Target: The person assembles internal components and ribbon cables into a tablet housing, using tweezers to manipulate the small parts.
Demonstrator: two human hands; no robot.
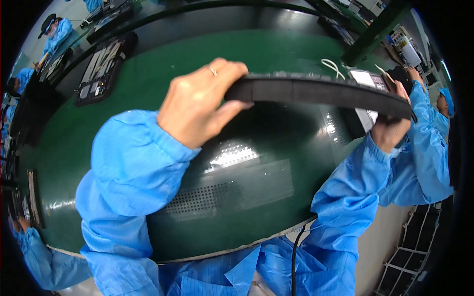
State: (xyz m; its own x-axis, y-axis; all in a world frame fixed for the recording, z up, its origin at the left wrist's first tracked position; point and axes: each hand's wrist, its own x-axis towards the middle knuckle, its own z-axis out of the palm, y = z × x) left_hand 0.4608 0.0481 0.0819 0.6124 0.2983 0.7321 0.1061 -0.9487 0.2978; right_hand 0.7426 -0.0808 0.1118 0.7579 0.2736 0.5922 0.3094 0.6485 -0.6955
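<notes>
A black tray (316, 93), seen almost edge-on with its thick, foam-like side toward me, is held up above the green work surface. My left hand (192, 101) grips its left end, thumb below and fingers over the top; a ring shows on one finger. At the other end my right hand (391, 130) is closed round the tray's right corner, partly hidden behind it. Small grey parts just show along the tray's upper edge, but their kind cannot be made out.
Green mat (123, 148) covers the bench, with perforated strips (197, 200) under a clear sheet. A black tray of long metallic parts (101, 69) lies far left. A white cable (333, 66) and a green post (377, 34) stand far right. Co-workers in blue sleeves (427, 138) are at both sides.
</notes>
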